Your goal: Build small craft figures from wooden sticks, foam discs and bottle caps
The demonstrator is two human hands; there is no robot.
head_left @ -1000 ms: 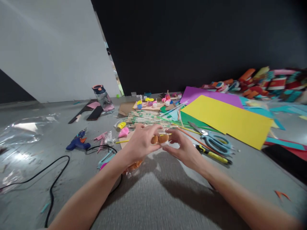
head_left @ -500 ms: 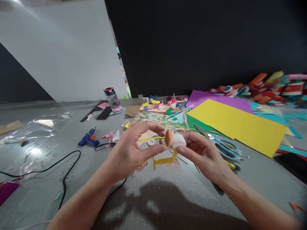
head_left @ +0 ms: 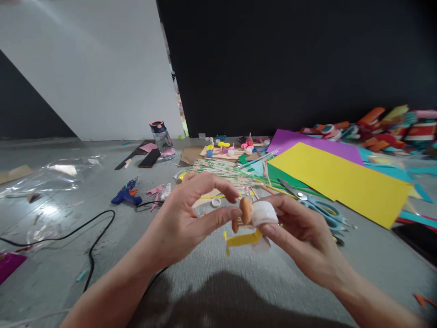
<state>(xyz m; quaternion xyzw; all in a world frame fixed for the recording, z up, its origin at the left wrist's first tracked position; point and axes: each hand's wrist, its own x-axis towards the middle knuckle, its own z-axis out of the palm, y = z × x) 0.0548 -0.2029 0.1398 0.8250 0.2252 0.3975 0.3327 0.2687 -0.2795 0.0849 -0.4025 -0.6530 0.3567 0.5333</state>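
My right hand (head_left: 300, 228) grips a small craft model by its white plastic cap (head_left: 264, 213), thumb in front and fingers behind. On the model's left side sit an orange-brown disc (head_left: 245, 210) and a smaller brown disc (head_left: 235, 225) below it. A yellow strip (head_left: 243, 239) with a short crosspiece at its left end hangs beneath the cap. My left hand (head_left: 191, 218) is beside the model, index finger and thumb apart, their tips at the larger disc's edge. Whether the thumb touches the disc is hard to see. The model is held above the grey table.
A blue glue gun (head_left: 126, 193) with a black cord (head_left: 112, 221) lies left. Behind my hands are wooden sticks (head_left: 218, 167), a white ring (head_left: 215, 202) and a bottle (head_left: 163, 141). Blue-handled scissors (head_left: 321, 207) and yellow sheet (head_left: 341, 182) lie right.
The model has moved slightly right and down with my right hand, and more of the white cap shows. My left fingertips are still close to the disc.
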